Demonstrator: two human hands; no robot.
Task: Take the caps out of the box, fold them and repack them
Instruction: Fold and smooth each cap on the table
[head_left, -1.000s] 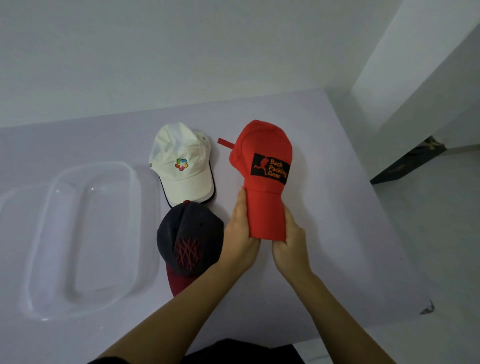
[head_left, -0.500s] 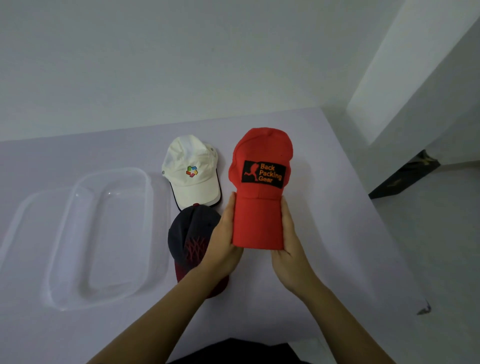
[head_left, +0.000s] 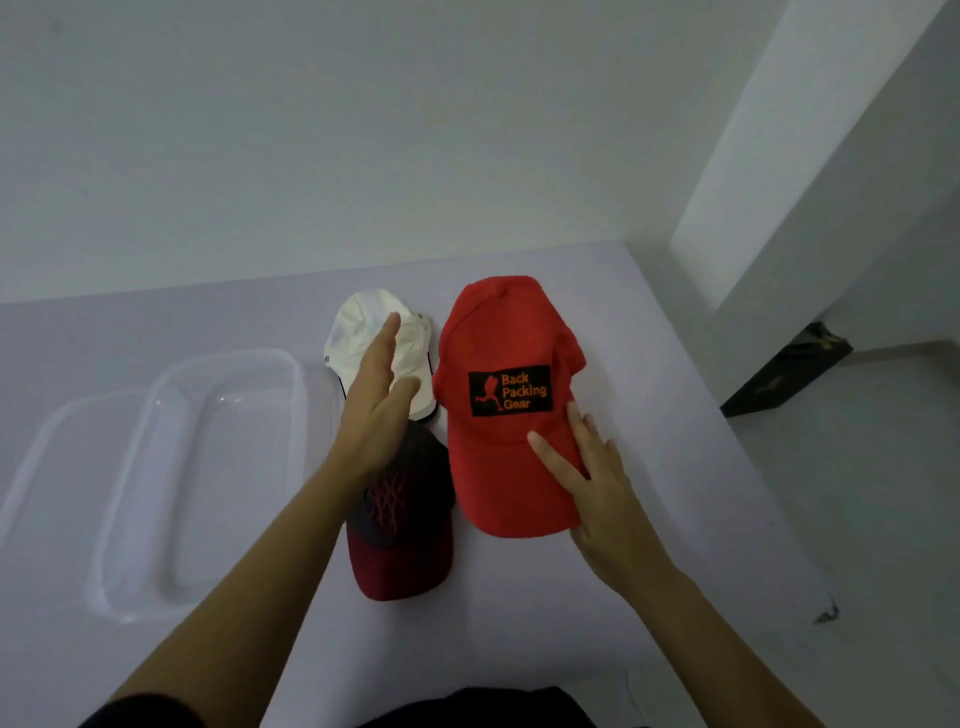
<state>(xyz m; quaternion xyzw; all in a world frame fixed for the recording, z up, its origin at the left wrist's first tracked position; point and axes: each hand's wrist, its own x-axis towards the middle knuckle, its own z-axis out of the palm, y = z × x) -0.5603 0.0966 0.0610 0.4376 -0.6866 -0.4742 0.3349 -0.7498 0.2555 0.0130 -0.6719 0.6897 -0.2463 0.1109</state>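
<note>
My right grip (head_left: 597, 488) is released, palm down. The fingers (head_left: 553, 460) are spread out straight and rest on the red cap (head_left: 498, 441), on the 3 o'clock side of its brim. Nothing is pinched or curled around. My left grip (head_left: 374, 410) is released too, with the fingers straight and close together. It hangs over the spot where the other two caps meet. It's a bit blurry, so I can't tell whether it's touching either of them.

The red cap lies flat on the surface (head_left: 675, 467), crown at 12 o'clock and brim toward me at 6. Its black patch (head_left: 510, 391) faces up and reads "Back Packing Gear" in orange, next to a little running figure.

At about 10 o'clock from the red cap is the white cap (head_left: 358, 327). It sits just beside the red one and is partly hidden by my left grip. At about 8 o'clock is the dark cap (head_left: 410, 519), which has red stitching on the crown and a maroon brim (head_left: 400, 566) pointing at me. Its crown end butts right up against the white cap's brim.

Further out at 9 o'clock is the clear plastic box (head_left: 208, 467), sitting on the surface near the caps with no cap in it. Way off at 3 o'clock, past the surface edge, something black (head_left: 784, 369) sits on the floor by the wall.
</note>
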